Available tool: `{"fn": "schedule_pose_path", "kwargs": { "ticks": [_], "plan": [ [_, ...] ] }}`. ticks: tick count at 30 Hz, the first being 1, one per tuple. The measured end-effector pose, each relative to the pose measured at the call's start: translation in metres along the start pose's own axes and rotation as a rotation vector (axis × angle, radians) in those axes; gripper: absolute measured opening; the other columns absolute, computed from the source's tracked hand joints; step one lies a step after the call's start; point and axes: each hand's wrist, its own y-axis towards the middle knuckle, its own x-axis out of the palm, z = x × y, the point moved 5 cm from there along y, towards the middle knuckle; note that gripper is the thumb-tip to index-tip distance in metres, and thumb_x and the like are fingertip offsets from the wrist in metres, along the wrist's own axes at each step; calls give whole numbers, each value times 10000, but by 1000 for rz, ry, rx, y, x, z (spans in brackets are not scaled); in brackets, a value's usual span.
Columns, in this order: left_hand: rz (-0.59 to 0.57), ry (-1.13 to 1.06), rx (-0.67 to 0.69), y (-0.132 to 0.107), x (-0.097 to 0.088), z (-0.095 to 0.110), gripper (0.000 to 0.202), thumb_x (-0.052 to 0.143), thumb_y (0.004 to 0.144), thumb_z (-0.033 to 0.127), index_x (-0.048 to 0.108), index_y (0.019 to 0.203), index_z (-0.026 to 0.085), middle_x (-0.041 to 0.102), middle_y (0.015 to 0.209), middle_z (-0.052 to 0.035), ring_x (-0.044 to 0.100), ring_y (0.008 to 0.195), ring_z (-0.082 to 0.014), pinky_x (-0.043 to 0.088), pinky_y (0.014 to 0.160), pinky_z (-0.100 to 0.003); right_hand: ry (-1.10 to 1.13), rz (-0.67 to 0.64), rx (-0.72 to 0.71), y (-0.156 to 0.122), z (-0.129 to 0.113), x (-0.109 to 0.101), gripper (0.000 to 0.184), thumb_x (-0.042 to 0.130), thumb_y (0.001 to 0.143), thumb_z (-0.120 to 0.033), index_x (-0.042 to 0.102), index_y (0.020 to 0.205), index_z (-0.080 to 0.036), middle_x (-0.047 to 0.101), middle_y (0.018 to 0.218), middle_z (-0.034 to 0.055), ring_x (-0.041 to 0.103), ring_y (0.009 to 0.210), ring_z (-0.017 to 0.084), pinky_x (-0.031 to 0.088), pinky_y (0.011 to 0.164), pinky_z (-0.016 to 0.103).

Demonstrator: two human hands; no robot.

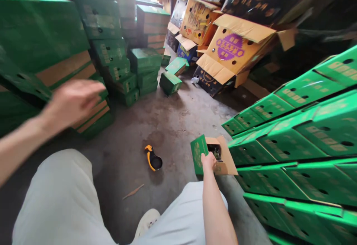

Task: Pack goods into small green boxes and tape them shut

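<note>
Green boxes (41,25) stacked; one open box (197,152), apparently unfinished.
The left hand (76,101) is blurred, loosely curled; whether anything is held cannot be told. A yellow-and-black tool (151,158) is laid on the floor (178,122), ungripped. By the right hand (208,160) the open box is gripped; flaps (228,157) are left unclosed, just beside a stacked row (281,144).

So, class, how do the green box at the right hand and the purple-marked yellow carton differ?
Print: the green box has thin, pale markings; the yellow carton has a large purple emblem.
Contact: the right hand is on the green box; no hand touches the yellow carton.
Distance: the green box is nearer the camera than the yellow carton.
Shared: both have open cardboard flaps.
</note>
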Motion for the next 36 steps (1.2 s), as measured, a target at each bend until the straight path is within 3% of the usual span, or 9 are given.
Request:
{"fn": "schedule_pose_path", "kwargs": {
  "ticks": [3, 5, 8, 13, 16, 20, 25, 30, 36],
  "plan": [
    [-368, -155, 67, -65, 108, 33, 262, 557, 986, 307, 791, 1069, 223, 800, 1114, -1, 739, 1024, -184, 537, 931, -287, -36, -69, -26, 10, 0, 7, 257, 613, 923, -249, 771, 1084, -128, 746, 1115, 225, 697, 1130, 343, 519, 978, 447],
    [-480, -204, -25, -106, 170, 52, 229, 583, 962, 269, 801, 1020, 234, 816, 1049, -20, 758, 949, -182, 522, 830, -243, -55, -86, -64, 10, -6, 10, 240, 617, 915, -256, 789, 1036, -141, 760, 1096, 205, 706, 1116, 331, 520, 975, 428],
    [-509, -245, -141, -145, 220, 64, 299, 547, 1015, 386, 771, 888, 233, 788, 782, -5, 735, 737, -158, 444, 654, -211, -70, -104, -124, 10, -19, 9, 286, 599, 921, -314, 802, 1016, -137, 767, 1082, 207, 719, 1067, 330, 542, 906, 398],
    [-475, -154, -271, -164, 222, 29, 491, 473, 1047, 491, 686, 716, 197, 667, 587, -24, 675, 629, -178, 424, 650, -241, -2, -148, -230, 11, -54, 4, 391, 585, 900, -441, 809, 948, -124, 778, 854, 174, 735, 820, 291, 543, 693, 322],
    [-373, -299, -446, -165, 219, -3, 366, 430, 1055, 348, 755, 960, 208, 736, 772, -34, 682, 665, -163, 495, 719, -262, 240, -212, -359, -10, -84, -4, 458, 614, 854, -553, 790, 869, -130, 730, 697, 111, 682, 679, 260, 501, 594, 305],
    [-105, -526, -614, -156, 218, -34, 444, 404, 993, 160, 671, 1339, 238, 695, 1320, -63, 709, 1077, -169, 503, 1045, -314, 361, -344, -748, -83, -140, -29, 491, 568, 892, -647, 698, 755, -193, 649, 655, 34, 584, 627, 196, 445, 589, 280],
    [3, -681, -966, -164, 216, -77, 496, 366, 1068, 423, 602, 1435, 187, 614, 1474, -111, 580, 1362, -232, 443, 1156, -377, 320, -404, -1321, -190, -207, -42, 469, 429, 1055, -503, 634, 744, -216, 630, 769, 55, 576, 727, 183, 432, 693, 278],
    [-230, -989, -1240, -192, 228, -92, 834, 212, 983, 787, 612, 1438, 214, 724, 1311, -111, 724, 1138, -262, 603, 880, -348, 68, -441, -1608, -259, -230, 15, 312, 443, 1079, -357, 731, 1051, -242, 700, 908, 70, 612, 890, 205, 423, 772, 287],
    [-289, -1218, -1229, -218, 251, -84, 766, 742, 787, 728, 677, 1321, 183, 741, 1274, -133, 675, 1226, -316, 547, 1026, -410, -256, -597, -1721, -306, -224, 92, 198, 571, 1004, -230, 725, 886, -194, 709, 918, 71, 613, 826, 195, 384, 667, 274]
  ]
}}
